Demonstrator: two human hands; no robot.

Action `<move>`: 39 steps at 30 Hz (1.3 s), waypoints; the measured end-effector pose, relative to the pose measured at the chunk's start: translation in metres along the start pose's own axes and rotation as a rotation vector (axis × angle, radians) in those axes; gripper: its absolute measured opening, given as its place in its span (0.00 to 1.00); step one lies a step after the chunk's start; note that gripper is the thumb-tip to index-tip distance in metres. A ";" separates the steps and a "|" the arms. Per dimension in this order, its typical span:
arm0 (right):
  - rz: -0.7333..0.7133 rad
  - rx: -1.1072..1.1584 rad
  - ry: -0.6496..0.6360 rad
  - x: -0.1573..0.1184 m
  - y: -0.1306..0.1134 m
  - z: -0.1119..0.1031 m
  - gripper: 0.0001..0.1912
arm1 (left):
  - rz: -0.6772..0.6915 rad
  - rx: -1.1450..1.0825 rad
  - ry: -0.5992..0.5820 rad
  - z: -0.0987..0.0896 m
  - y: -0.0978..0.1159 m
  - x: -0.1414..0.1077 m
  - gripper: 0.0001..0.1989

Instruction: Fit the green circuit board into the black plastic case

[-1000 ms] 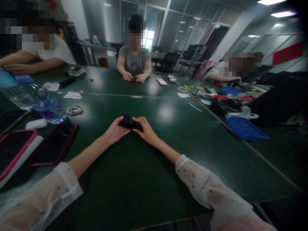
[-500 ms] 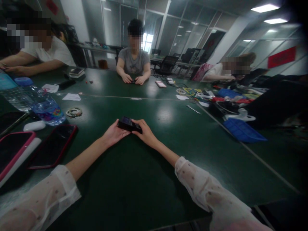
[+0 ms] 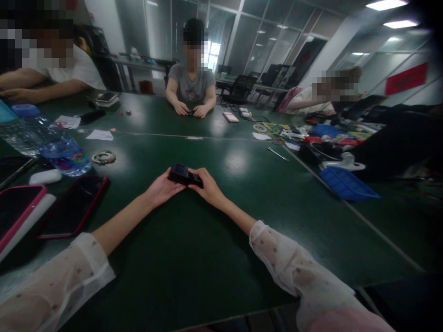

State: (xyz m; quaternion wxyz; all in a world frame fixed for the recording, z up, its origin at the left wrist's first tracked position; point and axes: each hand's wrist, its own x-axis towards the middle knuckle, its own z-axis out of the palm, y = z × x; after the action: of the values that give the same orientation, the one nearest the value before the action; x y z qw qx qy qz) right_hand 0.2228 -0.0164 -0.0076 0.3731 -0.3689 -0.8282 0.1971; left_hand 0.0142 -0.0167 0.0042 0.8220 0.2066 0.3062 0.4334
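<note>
Head cam view: both hands are out over the middle of a dark green table (image 3: 173,258), sharing one small black handheld device (image 3: 179,172) with a little screen on its top face. The left hand (image 3: 159,188) is partly curled, cradling the device's left end. The right hand (image 3: 210,186) is curled a bit tighter around the right end, fingers over the top. Can't really tell if a finger's on a button, or if the thing touches the table at all.

Off to the left there's a red-edged phone (image 3: 74,207) lying flat, and a pink-edged phone (image 3: 20,207) nearer the left edge. Just beyond those sit a small white case (image 3: 45,177) and a blue-capped water bottle (image 3: 65,154), with a loose ring-shaped coil (image 3: 104,158) to the bottle's right.

Over on the right, a metal wrench (image 3: 278,154) lies well apart from the hands, near a messy pile of cables (image 3: 272,129), and a blue plastic bin (image 3: 348,183) sits nearer. Straight across on the far side, a person in a grey T-shirt (image 3: 192,85) has both hands on some small dark object, too tiny to make out.
</note>
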 end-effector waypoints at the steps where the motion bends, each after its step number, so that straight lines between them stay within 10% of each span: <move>1: 0.002 0.001 -0.001 0.000 -0.001 0.000 0.28 | 0.001 0.004 0.004 0.001 0.000 0.000 0.27; 39: -0.042 -0.015 0.193 -0.004 -0.005 -0.004 0.25 | 0.025 -0.069 -0.053 -0.009 -0.001 0.006 0.24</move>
State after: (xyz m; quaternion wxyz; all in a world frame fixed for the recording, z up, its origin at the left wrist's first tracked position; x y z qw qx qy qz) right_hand 0.2252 -0.0224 -0.0035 0.4526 -0.3714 -0.7973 0.1465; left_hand 0.0112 -0.0117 -0.0044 0.8310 0.1931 0.2668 0.4483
